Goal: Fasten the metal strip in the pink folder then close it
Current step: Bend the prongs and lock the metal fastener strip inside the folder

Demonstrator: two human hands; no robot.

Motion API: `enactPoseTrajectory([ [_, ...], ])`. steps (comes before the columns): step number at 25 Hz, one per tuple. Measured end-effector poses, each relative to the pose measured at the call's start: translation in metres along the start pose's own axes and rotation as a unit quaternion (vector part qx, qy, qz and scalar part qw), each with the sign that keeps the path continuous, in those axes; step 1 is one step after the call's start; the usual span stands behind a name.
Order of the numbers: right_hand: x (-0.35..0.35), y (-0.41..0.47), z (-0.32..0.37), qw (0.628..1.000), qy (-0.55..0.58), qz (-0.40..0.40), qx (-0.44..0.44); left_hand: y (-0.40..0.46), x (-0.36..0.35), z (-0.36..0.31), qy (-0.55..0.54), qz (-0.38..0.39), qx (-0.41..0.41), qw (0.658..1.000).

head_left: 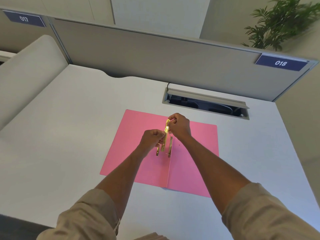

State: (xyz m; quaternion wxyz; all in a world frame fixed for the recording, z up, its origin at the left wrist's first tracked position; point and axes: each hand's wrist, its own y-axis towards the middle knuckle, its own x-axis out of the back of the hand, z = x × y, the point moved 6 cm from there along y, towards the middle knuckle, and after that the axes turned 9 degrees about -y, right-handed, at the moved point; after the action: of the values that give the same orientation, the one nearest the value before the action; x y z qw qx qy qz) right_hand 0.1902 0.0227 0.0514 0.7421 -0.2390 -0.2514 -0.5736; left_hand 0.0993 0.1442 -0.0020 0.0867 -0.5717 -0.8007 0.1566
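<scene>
A pink folder (190,153) is lying open and flat on the white tabletop (69,135), nearer the right edge than the left, its centre fold running toward the person. Both hands are working over that fold. The left hand (152,138) is pinching the lower half of a gold metal strip (165,135), fingers closed on it, while the right hand (179,125) is gripping the strip's upper end between its fingertips; the strip is standing lifted off the folder, roughly in line with the fold. A second gold piece (157,151) is showing just below the left hand, and a third, paler metal bar (170,147) is lying on the folder's right leaf just beside the fold. How these three pieces join is hidden by the fingers.

Behind the folder, near the far edge, one cable hatch (206,104) is sitting open in the tabletop, with dark cabling inside. A grey partition (155,54) is running along the far edge, carrying two blue number plates, 017 (24,19) and 018 (280,63). One potted plant (284,23) is rising beyond the far right corner.
</scene>
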Motion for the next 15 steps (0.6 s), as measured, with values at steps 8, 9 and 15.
enactPoseTrajectory([
  [8,-0.017,0.004,-0.044,0.997,-0.051,0.025,-0.048,0.018,0.011,0.027,-0.051,-0.004,0.040,0.998],
  [9,-0.021,0.004,-0.050,0.996,-0.065,0.044,-0.047,0.020,0.011,0.029,-0.050,-0.011,0.045,0.998],
  [15,-0.032,0.000,-0.062,0.994,-0.074,0.071,-0.041,0.026,0.009,0.036,-0.035,-0.013,0.041,0.998],
])
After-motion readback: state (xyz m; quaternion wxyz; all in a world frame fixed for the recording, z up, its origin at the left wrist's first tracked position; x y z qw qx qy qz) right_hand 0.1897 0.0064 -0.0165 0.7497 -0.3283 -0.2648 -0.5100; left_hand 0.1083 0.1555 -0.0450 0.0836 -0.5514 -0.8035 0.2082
